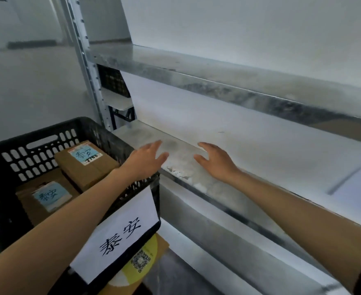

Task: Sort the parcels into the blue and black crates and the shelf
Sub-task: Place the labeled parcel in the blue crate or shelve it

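Sorting station, seen from the head camera. The black crate (47,129), a perforated plastic box with slotted walls and a hand slot, holds two parcels. Both are brown cardboard boxes with pale blue labels bearing handwritten characters.

- **Rear parcel** (90,173): it lies toward the crate's far right corner, and its label also carries a printed number strip.
- **Front parcel** (45,199): it lies lower in the crate, toward its near left, with its top partly in shadow.
- **Sign** (120,233): a white paper sheet on the crate's near right wall shows two large handwritten characters.
- **Beneath the crate's near corner**: a yellow disc with a QR code (141,262) rests on cardboard.

The metal shelf (181,150) stands just right of the crate, and its dusty middle board is level with the crate's rim.

The left hand (145,162) reaches across the crate's right rim, with its fingers spread and straight and nothing held. The right hand (215,162) is further right over the same board, also spread and holding nothing. Whether either palm touches the board cannot be told.
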